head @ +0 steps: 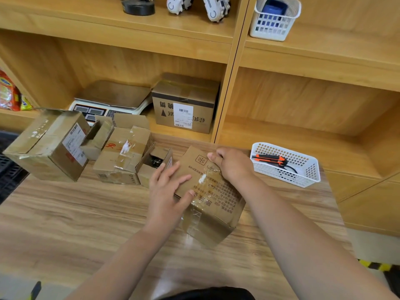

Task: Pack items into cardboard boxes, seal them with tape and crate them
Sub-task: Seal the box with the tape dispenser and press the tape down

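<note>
- Box (216,204) is pressed down by left grip (166,191), fingers flat; far edge clutched by right grip (232,165).
- Likely light, stiff, tape-slick; best held at bare corners.

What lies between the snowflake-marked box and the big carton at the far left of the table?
A tape-patched carton and a small open carton, in the head view.

Bright, even indoor light; soft shadows. Clear tape (195,215) on the cardboard box (218,191) glints. Far from the box, shelf (129,40) lines bow; slight blur overall.
</note>
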The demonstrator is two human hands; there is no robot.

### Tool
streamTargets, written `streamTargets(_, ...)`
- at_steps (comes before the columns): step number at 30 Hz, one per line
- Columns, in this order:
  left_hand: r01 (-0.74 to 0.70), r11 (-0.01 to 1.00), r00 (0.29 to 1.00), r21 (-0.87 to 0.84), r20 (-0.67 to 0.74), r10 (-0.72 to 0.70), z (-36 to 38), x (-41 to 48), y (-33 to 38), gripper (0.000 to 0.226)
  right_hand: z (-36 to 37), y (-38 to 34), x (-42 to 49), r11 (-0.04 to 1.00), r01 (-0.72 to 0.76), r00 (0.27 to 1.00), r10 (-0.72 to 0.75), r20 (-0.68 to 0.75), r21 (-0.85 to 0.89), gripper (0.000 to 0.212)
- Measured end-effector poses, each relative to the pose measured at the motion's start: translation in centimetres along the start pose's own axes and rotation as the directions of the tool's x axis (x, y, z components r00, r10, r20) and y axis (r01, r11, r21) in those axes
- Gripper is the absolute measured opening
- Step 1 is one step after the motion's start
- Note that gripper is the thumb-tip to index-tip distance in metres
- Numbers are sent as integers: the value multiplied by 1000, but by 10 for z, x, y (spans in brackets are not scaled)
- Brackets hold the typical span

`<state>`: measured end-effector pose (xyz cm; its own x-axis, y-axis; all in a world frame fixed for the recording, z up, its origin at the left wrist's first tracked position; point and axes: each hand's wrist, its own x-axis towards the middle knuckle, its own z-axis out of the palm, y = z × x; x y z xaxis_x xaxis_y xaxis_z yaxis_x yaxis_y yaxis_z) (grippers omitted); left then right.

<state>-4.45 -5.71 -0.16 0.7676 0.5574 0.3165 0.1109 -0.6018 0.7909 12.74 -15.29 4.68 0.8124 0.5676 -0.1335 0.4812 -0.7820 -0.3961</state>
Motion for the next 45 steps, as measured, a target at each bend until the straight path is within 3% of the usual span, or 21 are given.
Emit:
streamTargets(2, -333, 915, 943, 229, 81, 323, 0, 0, 4, 31, 3, 1, 0, 1000, 8, 999, -9, -33, -17, 43)
streamTargets(4, -527, 817, 845, 233, 249, 474, 2, -5, 3, 35, 4, 2, -1, 999, 19, 998, -20, -56, -27, 39)
streamTargets(6, -587, 778, 797, 226, 329, 506, 3, -12, -3, 40, 5, 2, -2, 999, 35, 996, -38, -75, -39, 38)
streamTargets(9, -639, 720, 765, 273, 330, 553, 4, -14, -13, 42, 8, 1, -3, 995, 52, 992, -62, -114, -87, 41)
streamTargets(15, -598, 796, 800, 97, 132, 585, 10, -11, -15, 29, 6, 6, -7, 996, 82, 985, -86, -151, -33, 43)
streamTargets(18, -559, 827, 828, 60, 109, 551, 8, -12, -17, 26, 0, 12, -17, 991, 137, 991, -136, -13, 8, 45)
streamTargets(21, -535, 844, 841, 34, 114, 529, 9, -10, -15, 25, 0, 18, -28, 982, 160, 983, -150, 101, -101, 88)
streamTargets(23, -524, 851, 847, 27, 123, 518, 9, -9, -15, 24, 4, 19, -30, 978, 164, 985, -155, 77, -127, 99)
streamTargets(27, -509, 860, 853, 17, 144, 502, 7, -9, -11, 22, 4, 18, -27, 972, 178, 984, -177, 16, -151, 77)
streamTargets(31, -502, 865, 856, 18, 151, 494, 5, -9, -8, 21, -6, 20, -25, 985, 170, 985, -169, 22, -44, 34)
streamTargets(34, -516, 855, 848, 47, 168, 502, 2, -10, -4, 23, -10, 22, -21, 991, 128, 991, -130, 35, 40, 32)
streamTargets(38, -574, 813, 807, 95, 232, 543, -1, -7, -1, 19, -12, 19, -23, 995, 103, 992, -102, -69, 6, 40)
streamTargets(41, -521, 841, 836, 143, 282, 470, 0, -5, -6, 14, -20, 10, -27, 986, 123, 961, -148, -235, -116, 35)
streamTargets(44, -448, 886, 874, 117, 266, 407, -2, -5, -7, 3, -22, 1, -36, 940, 110, 943, -201, -265, -323, 37)
streamTargets(45, -420, 900, 892, 118, 235, 386, -3, -6, -5, 11, -17, 1, -41, 911, 105, 926, -236, -294, -400, 33)
